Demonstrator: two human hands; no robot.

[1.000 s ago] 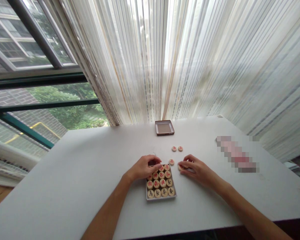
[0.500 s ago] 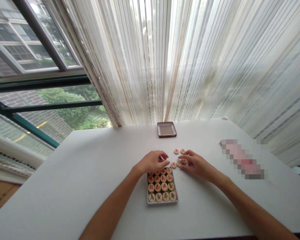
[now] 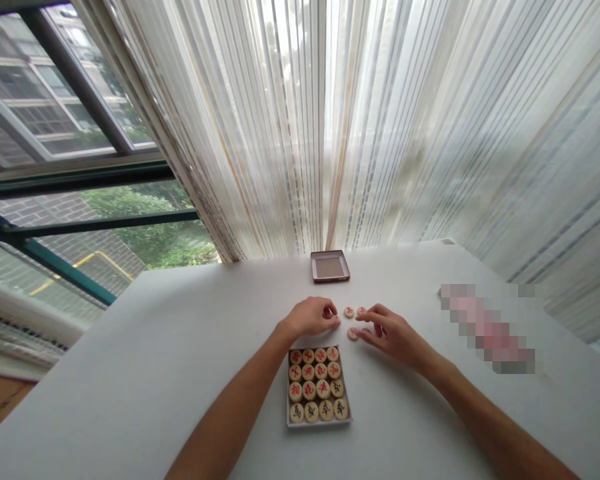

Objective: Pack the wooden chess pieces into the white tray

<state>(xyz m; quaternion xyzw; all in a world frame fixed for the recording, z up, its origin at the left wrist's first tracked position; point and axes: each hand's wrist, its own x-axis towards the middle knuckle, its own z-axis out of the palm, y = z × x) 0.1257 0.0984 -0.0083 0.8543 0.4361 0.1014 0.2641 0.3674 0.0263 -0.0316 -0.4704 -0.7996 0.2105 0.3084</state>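
Observation:
My left hand (image 3: pixel 314 316) is closed in a pinch just beyond the box, and the edge of a Chinese chess piece (image 3: pixel 337 321) shows at its fingertips. To its right, my right hand (image 3: pixel 393 337) has thumb and index finger apart over a few loose pieces. Its thumb meets or covers the edge of a round red-marked piece (image 3: pixel 353 333); another beside it is mostly hidden. Two more pieces, one at the left (image 3: pixel 349 312) and one by the index finger (image 3: pixel 362 311), lie farther back. Nearer me, an open box (image 3: pixel 320 424) holds rows of wooden pieces marked in red and black.
The box lid (image 3: pixel 331 280) lies with its hollow side up toward the back of the white table (image 3: pixel 205 347). On the right is a long, blurred-out pinkish object (image 3: pixel 485 327). Striped curtains (image 3: pixel 340 133) hang along the far edge, with a window at the left.
My left hand has closed on the loose piece nearest it and lifted it from its spot. My right hand stays over the other pieces. The view has shifted slightly.

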